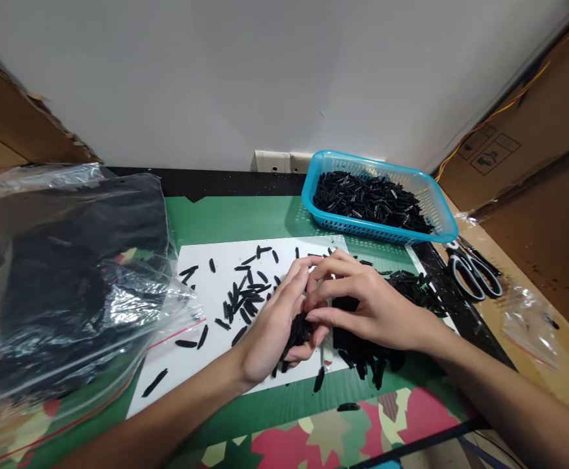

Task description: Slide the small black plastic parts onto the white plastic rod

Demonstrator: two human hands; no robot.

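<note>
My left hand [275, 320] is cupped over the white sheet [167, 384], its fingers wrapped round a clump of small black strips [298, 333]. From the right, my right hand [365, 301] meets it, with curled fingers and thumb pinching at the strips in the left palm; the fingertips are partly hidden. Loose black strips [238, 299] lie scattered on the sheet left of my hands. A dense heap of the same strips [362, 355] spreads beneath and beyond my right hand.
A blue plastic basket [382, 229] filled with black strips stands at the back right by the wall. Scissors [471, 272] and a small clear bag [528, 326] lie on cardboard to the right. Large clear zip bags [84, 260] with black contents cover the left side.
</note>
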